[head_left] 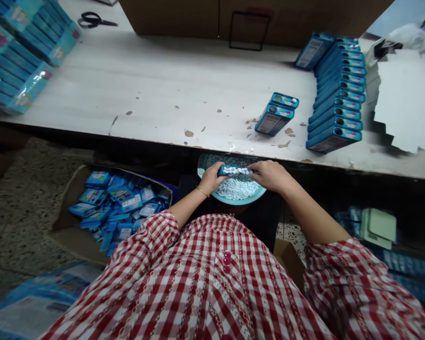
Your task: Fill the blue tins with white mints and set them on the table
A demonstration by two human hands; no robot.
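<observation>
My left hand (211, 180) is closed around a small blue box (227, 169), held on its side above a turquoise bowl (248, 202). Small white pellets (239, 189) fill much of the bowl. My right hand (268, 175) is closed at the right side of the bowl, its fingertips on a row of white pellets (243, 171) that runs to the box's end. Whether a scoop lies under those pellets cannot be made out. The bowl sits in front of my body, partly beneath the table's front edge.
On the white table (170, 94) stand two blue boxes (274, 115) and a long row of blue boxes (335, 104). Scissors (95, 20) and wrapped packs (17, 52) lie left. A carton (65, 226) of blue boxes is at lower left; a pale green device (378, 226) is at lower right.
</observation>
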